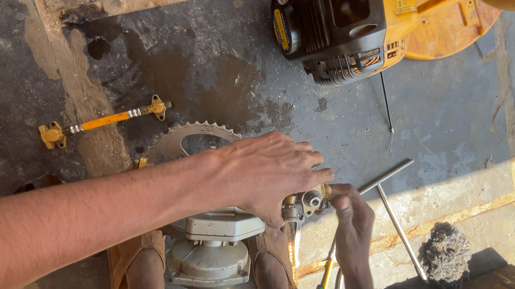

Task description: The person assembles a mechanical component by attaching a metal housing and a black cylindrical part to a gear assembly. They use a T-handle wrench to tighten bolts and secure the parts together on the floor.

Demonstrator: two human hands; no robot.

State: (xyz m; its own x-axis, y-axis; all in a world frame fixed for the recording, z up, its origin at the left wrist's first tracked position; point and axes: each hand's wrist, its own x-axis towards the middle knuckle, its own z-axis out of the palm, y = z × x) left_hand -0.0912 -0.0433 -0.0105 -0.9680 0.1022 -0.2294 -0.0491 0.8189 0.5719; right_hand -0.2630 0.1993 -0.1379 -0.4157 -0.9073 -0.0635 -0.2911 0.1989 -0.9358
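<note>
Gripping a small metal carburettor [309,202], left hand [267,171] and right hand [349,218].

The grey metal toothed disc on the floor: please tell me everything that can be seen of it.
The grey metal toothed disc is a flat, round blade with small pointed teeth along its rim. It looks like dull, worn steel and lies flat on the dark stained concrete floor, with a dark opening near its middle. The left hand and forearm reach above it and hide its lower right part. Whether they touch it cannot be told.
</note>
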